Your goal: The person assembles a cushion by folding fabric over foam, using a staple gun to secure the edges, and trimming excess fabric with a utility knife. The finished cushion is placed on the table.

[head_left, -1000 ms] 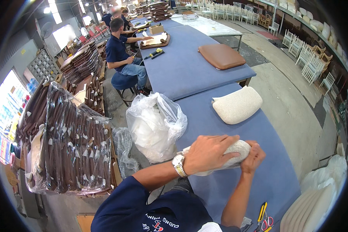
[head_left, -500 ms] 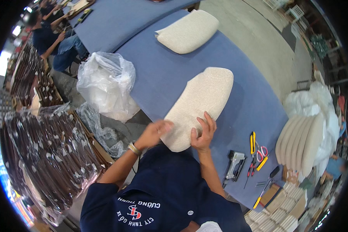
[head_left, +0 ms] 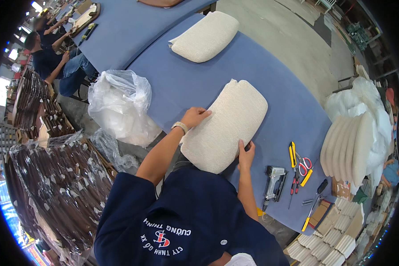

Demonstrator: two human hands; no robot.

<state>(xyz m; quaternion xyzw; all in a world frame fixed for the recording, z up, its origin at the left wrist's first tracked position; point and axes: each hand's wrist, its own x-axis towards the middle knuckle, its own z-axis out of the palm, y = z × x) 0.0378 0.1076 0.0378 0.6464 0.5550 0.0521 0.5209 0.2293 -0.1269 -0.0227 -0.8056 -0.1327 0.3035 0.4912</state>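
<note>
A beige fabric-covered seat pad [head_left: 228, 122] lies tilted on the blue-covered table in front of me, its near end close to my body. My left hand [head_left: 196, 118] is at the pad's left edge, fingers together and closed on it. Lower on the right side, my right hand [head_left: 246, 155] grips the opposite edge, thumb on top and the other fingers partly hidden beneath. A second beige pad [head_left: 205, 37] rests farther back on the same table.
Right of me lie a staple gun [head_left: 275, 185], yellow-handled cutter [head_left: 292, 154], red-handled scissors [head_left: 305, 165] and a screwdriver [head_left: 314, 206]. Several pads [head_left: 346, 146] stand stacked at the right edge. A plastic bag [head_left: 122, 108] and wrapped brown frames [head_left: 62, 190] are left. Co-workers [head_left: 53, 60] sit far left.
The pad has turned and its left edge has come up toward my left hand, which moved forward along that edge. My right hand shifted from the pad's top to its right edge.
</note>
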